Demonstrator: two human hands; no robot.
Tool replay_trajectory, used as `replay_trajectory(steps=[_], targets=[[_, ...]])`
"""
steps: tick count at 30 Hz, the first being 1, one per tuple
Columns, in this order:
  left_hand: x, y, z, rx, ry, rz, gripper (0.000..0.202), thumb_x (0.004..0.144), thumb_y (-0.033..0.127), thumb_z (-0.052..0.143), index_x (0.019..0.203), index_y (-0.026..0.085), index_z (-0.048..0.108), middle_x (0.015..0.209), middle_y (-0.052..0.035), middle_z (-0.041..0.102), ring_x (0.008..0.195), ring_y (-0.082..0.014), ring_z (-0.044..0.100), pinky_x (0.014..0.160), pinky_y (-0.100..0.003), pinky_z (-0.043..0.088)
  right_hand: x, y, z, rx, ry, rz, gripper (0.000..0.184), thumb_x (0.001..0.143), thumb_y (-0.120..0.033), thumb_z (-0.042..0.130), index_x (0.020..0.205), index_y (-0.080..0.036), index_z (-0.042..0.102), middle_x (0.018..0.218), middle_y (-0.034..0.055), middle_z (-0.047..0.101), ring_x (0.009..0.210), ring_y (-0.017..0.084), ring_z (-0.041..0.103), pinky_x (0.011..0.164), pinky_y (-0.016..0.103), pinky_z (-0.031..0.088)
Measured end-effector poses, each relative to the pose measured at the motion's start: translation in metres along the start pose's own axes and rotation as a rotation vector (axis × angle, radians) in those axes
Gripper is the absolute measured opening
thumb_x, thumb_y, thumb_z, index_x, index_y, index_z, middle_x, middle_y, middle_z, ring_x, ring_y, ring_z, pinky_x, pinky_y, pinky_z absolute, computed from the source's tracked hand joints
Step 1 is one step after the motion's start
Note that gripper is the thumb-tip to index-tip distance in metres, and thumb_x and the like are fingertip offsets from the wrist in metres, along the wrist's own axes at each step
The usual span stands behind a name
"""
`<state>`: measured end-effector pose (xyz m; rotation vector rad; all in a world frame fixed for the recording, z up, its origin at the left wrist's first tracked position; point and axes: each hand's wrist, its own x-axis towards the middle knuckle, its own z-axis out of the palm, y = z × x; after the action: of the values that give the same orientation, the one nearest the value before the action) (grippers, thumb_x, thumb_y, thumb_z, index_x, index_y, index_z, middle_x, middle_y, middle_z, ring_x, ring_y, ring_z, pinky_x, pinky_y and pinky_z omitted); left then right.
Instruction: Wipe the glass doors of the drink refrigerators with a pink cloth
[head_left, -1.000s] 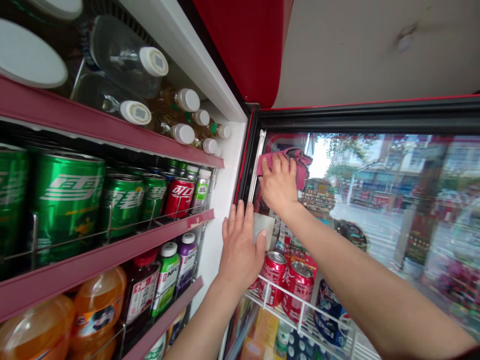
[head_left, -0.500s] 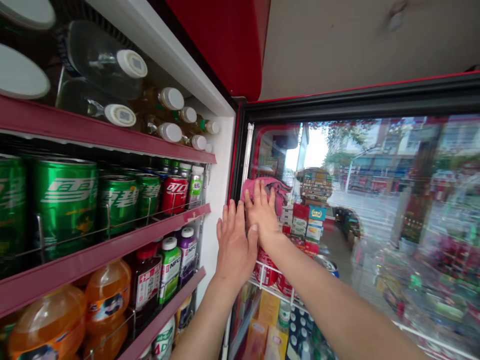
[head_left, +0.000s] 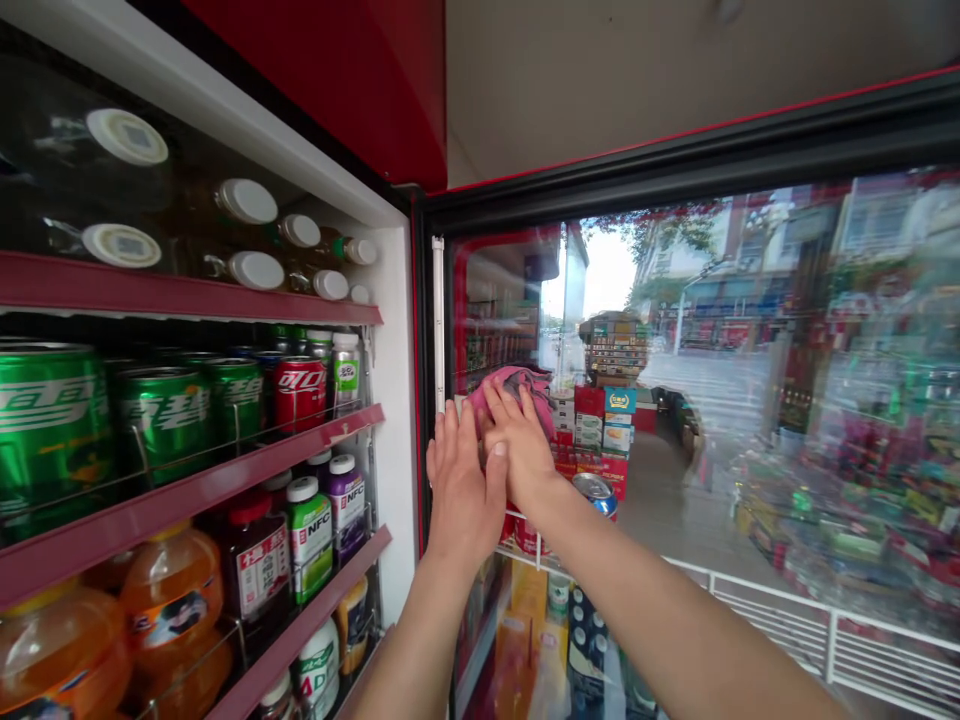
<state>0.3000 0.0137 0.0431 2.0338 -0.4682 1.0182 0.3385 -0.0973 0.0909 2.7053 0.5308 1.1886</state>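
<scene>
Change: the pink cloth has dropped down the glass from its high spot a second ago, and the two hands now sit close together, the right hand just beside the left hand.
Right hand: open and slightly curved, not clenched, pressing the cloth to the glass under its fingers.
Left hand: released, holding nothing, fingers spread and flat against the lower inner corner of the glass door.
Pink cloth: soft, crumpled terry-like fabric, bunched under and just above the right hand's fingertips, against the glass.
Door: black rubber-edged frame with a red trim line, swung open; the glass shows blurred street reflections.
Shelves: maroon-edged cooler shelves to the left of the hands, with wire retainers.
Drinks: green Sprite cans, a red Coca-Cola can, NFC juice bottles, orange drink bottles and white-capped bottles lying on the top shelf.
Farther: stacked cartons and a white wire rack appear through the glass, partly mixed with reflections.
</scene>
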Motion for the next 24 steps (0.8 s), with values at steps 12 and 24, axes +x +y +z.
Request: replay_trajectory(steps=[12, 24], targets=[[-0.03, 0.054, 0.045, -0.096, -0.07, 0.056, 0.068, 0.115, 0.048, 0.039, 0.178, 0.027, 0.022, 0.188, -0.011, 0.016, 0.174, -0.0303, 0.01, 0.139, -0.064, 0.018, -0.097, 0.09, -0.053, -0.042, 0.097, 0.013, 0.037, 0.102, -0.012, 0.058, 0.131, -0.012, 0.081, 0.174, 0.0177, 0.044, 0.163, 0.038, 0.041, 0.138, 0.063, 0.027], [-0.037, 0.083, 0.069, -0.235, -0.142, 0.05, 0.072, 0.113, 0.052, 0.045, 0.178, 0.028, 0.025, 0.188, -0.0103, 0.015, 0.174, -0.0329, 0.009, 0.139, -0.065, 0.015, -0.216, 0.192, -0.071, -0.205, 0.575, 0.299, 0.038, 0.103, -0.023, 0.065, 0.141, -0.024, 0.072, 0.168, 0.0174, 0.055, 0.161, 0.041, 0.045, 0.124, 0.073, 0.044]])
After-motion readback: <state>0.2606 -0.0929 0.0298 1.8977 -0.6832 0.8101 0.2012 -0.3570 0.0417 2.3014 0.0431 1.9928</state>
